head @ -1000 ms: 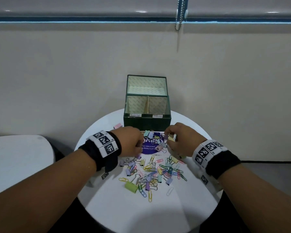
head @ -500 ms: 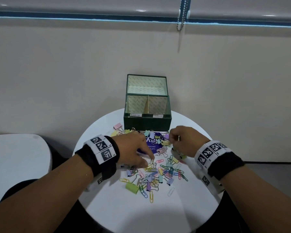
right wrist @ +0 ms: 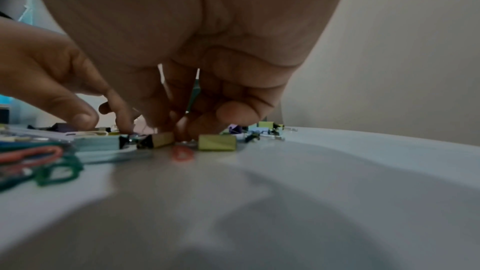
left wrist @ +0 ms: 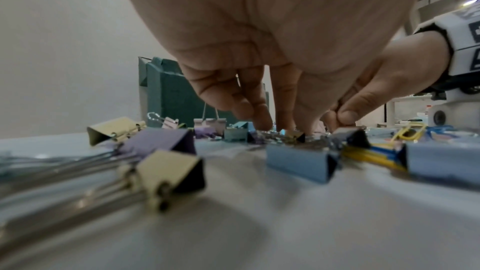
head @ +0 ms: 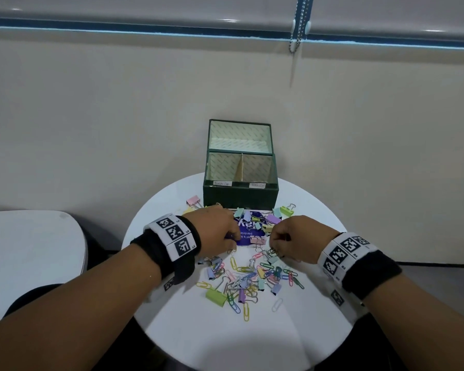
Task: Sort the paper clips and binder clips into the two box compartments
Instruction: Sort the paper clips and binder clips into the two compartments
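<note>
A mixed heap of coloured paper clips (head: pixel 245 307) and binder clips (head: pixel 216 297) is spread on the round white table (head: pixel 225 341), before the open green two-compartment box (head: pixel 240 194). The left hand (head: pixel 214 231) is lowered, fingers reaching into the heap; what it holds cannot be told. The right hand (head: pixel 292 238) is curled, a green paper clip (right wrist: pixel 193 94) pinched within.

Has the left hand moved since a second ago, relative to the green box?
Yes. The left hand has reached forward toward the green box, nearly meeting its front wall.
</note>
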